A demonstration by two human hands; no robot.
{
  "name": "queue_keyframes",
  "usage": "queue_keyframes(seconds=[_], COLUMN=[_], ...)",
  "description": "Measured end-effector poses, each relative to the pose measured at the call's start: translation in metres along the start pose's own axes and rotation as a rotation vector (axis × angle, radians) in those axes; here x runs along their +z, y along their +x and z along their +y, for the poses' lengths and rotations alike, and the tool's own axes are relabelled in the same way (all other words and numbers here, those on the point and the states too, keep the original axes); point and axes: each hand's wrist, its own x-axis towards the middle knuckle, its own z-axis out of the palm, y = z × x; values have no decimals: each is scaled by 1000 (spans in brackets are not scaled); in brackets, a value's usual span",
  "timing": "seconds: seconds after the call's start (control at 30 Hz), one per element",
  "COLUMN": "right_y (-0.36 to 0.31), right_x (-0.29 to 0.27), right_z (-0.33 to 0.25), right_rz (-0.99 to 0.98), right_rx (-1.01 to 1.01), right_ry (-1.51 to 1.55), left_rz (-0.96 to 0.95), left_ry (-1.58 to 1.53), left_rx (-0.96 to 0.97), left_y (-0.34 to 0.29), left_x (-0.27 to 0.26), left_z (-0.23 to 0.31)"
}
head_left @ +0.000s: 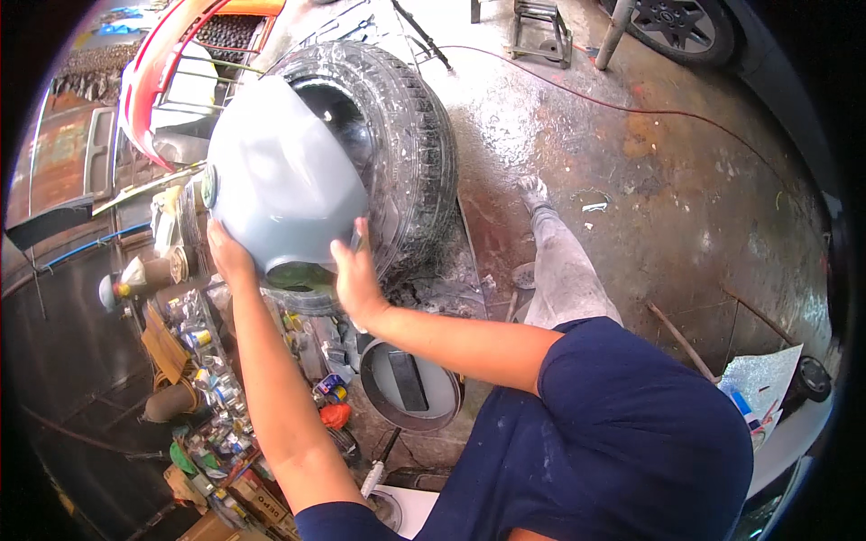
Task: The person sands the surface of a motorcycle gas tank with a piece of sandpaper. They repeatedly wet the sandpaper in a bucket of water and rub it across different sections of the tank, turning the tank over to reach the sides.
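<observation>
A smooth, light-grey rounded shell (284, 171), which looks like a painted body part, is held between my two hands. At its near end is an oval opening. My left hand (232, 257) grips the shell's lower left side, with part of its fingers hidden behind the edge. My right hand (359, 281) holds the lower right edge beside the opening, its thumb apart from the fingers. Under and behind the shell lies a large worn tyre (424, 153), partly covered by it. I cannot tell whether the shell rests on the tyre.
Below my right forearm is a round basin (383, 383) of greyish liquid with a dark block (409, 380) across it. Cluttered cans and bottles (216, 388) fill the left side. A red-orange bumper (144, 90) stands far left. A thin red hose (622, 99) crosses the wet floor.
</observation>
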Motion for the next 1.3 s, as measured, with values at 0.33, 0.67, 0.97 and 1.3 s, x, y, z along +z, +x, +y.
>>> queue_keyframes(seconds=[0.33,0.67,0.97,1.3], right_y=[2,44,34,29], right_x=[-22,-19,67,-25], right_z=[16,-15,-69,-45], right_rz=[-196,-212,-422,-536], right_rx=[-542,-827,-956,-986], right_ry=[-312,-633,-833,-842], left_rz=[1,0,91,56], left_ry=[130,257,427,170], left_rx=[58,119,498,116], left_y=[-4,-5,4,-10], left_x=[1,8,-1,5], left_z=[2,-7,-61,0])
